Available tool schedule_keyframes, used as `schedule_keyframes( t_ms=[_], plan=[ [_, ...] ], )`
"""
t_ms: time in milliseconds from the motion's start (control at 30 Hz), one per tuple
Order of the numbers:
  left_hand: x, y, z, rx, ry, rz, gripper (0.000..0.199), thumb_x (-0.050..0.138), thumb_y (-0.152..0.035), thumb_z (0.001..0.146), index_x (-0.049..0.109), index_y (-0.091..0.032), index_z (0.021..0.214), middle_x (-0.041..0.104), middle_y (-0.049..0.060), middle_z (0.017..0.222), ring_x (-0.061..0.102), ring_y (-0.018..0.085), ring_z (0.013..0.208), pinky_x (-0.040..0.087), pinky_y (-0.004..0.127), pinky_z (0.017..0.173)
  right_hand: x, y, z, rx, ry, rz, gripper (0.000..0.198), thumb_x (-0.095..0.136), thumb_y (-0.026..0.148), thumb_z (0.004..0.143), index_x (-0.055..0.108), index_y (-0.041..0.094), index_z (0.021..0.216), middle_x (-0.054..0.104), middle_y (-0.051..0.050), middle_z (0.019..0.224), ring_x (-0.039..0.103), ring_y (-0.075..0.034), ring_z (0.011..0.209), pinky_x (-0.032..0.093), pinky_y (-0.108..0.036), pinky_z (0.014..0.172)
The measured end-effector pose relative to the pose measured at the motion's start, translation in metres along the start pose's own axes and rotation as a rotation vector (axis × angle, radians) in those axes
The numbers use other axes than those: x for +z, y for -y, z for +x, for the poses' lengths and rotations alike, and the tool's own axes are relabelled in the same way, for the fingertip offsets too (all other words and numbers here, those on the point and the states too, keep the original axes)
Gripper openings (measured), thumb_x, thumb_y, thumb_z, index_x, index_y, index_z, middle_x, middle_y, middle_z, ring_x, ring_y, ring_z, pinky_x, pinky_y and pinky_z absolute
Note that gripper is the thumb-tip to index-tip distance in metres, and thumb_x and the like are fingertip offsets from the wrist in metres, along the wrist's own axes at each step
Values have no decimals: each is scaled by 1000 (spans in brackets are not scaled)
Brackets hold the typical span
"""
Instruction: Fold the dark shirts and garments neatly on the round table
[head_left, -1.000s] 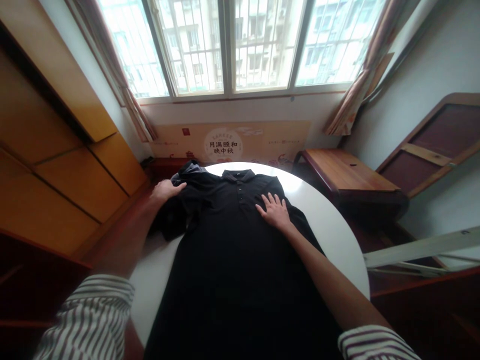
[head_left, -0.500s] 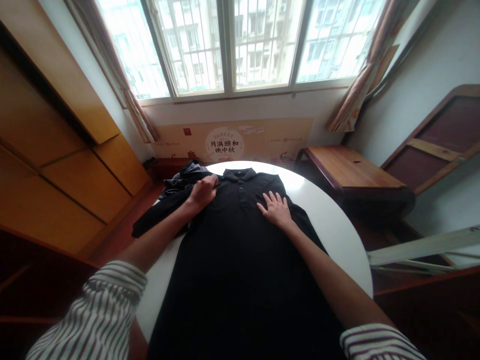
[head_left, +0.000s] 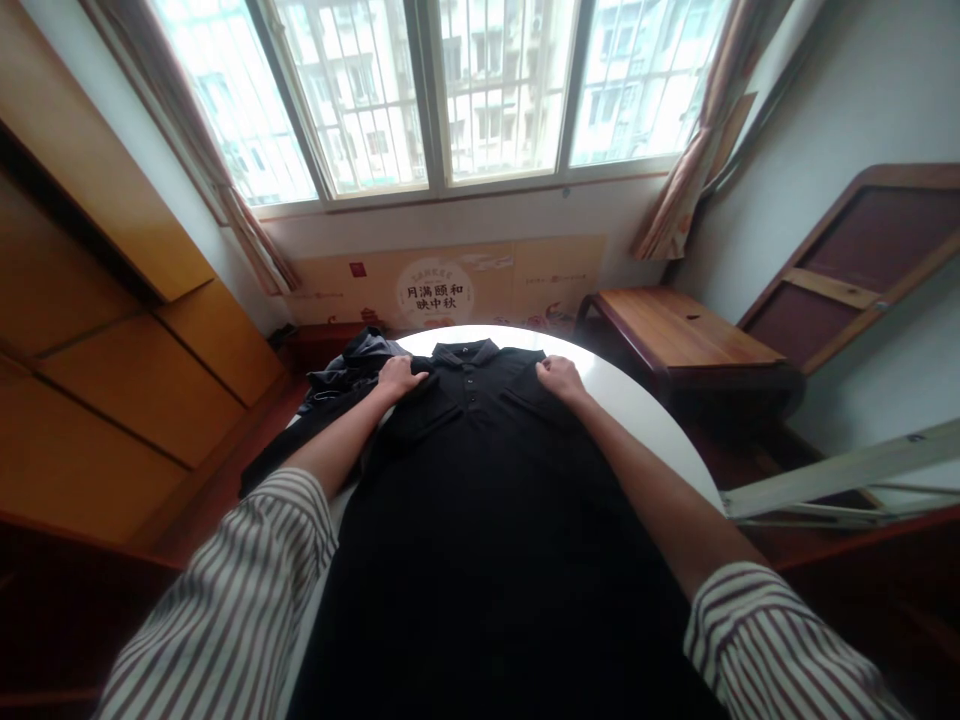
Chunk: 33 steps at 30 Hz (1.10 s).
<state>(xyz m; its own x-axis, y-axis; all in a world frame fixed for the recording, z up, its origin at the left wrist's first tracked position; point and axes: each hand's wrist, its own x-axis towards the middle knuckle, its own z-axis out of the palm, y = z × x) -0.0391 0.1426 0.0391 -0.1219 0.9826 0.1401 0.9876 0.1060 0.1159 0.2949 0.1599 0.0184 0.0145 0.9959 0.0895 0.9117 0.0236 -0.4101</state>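
While a round, glossy white table [head_left: 637, 400] is covered across its middle by a black fabric polo shirt [head_left: 480, 520] spread front-up, a crumpled black-and-grey cloth heap [head_left: 343, 374] is seen at left. The shirt's shoulders are pinched, one by the left hand [head_left: 401, 377], one by the right hand [head_left: 561, 378].

The black shirt [head_left: 487, 540] is cut off below.

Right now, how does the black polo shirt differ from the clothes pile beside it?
The black polo shirt lies spread out, front up; the clothes pile is crumpled. The shirt looks plain black; the pile mixes black and grey. The left hand and right hand grip the shirt near its shoulders; neither holds the pile. Both include black cloth.
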Motion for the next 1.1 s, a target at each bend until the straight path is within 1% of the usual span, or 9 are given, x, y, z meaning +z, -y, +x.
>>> schedule_keyframes(
  t_ms=[133, 233, 367, 567, 733, 800, 867, 967, 1100],
  plan=[
    [12, 4, 9, -56, 15, -19, 29, 65, -36, 86, 75, -16, 106, 70, 18, 117, 64, 34, 114, 51, 39, 94, -3, -11, 45, 131, 20, 41, 46, 61, 40, 91, 67, 1, 116, 70, -23, 111, 67, -30, 104, 51, -32, 84],
    [14, 7, 15, -125, -24, -52, 29, 54, -28, 92, 75, -16, 108, 70, 20, 117, 65, 35, 111, 52, 42, 93, 6, -14, 65, 151, 39, 76, 45, 72, 37, 83, 69, 1, 110, 72, -22, 103, 69, -28, 95, 52, -31, 77],
    [8, 19, 31, -242, -98, -102, 35, 48, -28, 95, 71, -14, 117, 68, 22, 120, 65, 36, 113, 52, 44, 92, 10, -20, 79, 92, -27, 114, 30, 66, 24, 85, 72, 5, 107, 71, -19, 112, 66, -27, 104, 49, -29, 86],
    [1, 25, 63, -350, -104, -149, 34, 51, -25, 92, 71, -12, 116, 68, 23, 120, 64, 36, 113, 53, 46, 91, -6, -35, 92, 57, -205, 153, 42, 37, 23, 99, 61, 3, 127, 64, -23, 127, 59, -27, 120, 41, -30, 98],
    [-8, 7, 63, -296, -88, -170, 32, 51, -26, 92, 70, -11, 113, 71, 22, 109, 65, 35, 110, 52, 45, 90, -10, -29, 78, 35, -195, 134, 46, 58, 28, 91, 58, 2, 129, 64, -23, 123, 60, -31, 114, 45, -37, 100],
    [-13, 1, 41, -192, -101, -185, 32, 49, -26, 94, 67, -14, 117, 70, 17, 114, 64, 30, 112, 50, 40, 95, -14, -26, 47, -116, -200, 94, 48, 62, 27, 88, 58, 4, 130, 61, -22, 126, 58, -33, 119, 44, -39, 104],
    [-18, -1, -2, 4, -104, -217, 29, 51, -29, 94, 66, -18, 116, 70, 12, 113, 65, 25, 108, 48, 34, 96, -24, -29, -2, -333, -177, 71, 41, 60, 28, 89, 63, 8, 125, 62, -19, 124, 58, -31, 118, 44, -40, 106],
    [-27, 7, -102, 428, -46, -308, 25, 49, -34, 98, 67, -18, 103, 70, 8, 98, 66, 20, 90, 51, 32, 89, -43, -46, -103, -533, -42, 106, 31, 55, 36, 94, 68, 17, 114, 66, -13, 114, 65, -27, 105, 51, -40, 99],
    [-42, 34, -252, 725, 197, -297, 22, 49, -33, 99, 68, -23, 101, 68, 7, 96, 64, 19, 88, 53, 32, 83, -62, -83, -245, -660, 100, 115, 27, 59, 40, 93, 71, 24, 110, 68, -11, 116, 68, -25, 104, 58, -39, 90]
  ],
)
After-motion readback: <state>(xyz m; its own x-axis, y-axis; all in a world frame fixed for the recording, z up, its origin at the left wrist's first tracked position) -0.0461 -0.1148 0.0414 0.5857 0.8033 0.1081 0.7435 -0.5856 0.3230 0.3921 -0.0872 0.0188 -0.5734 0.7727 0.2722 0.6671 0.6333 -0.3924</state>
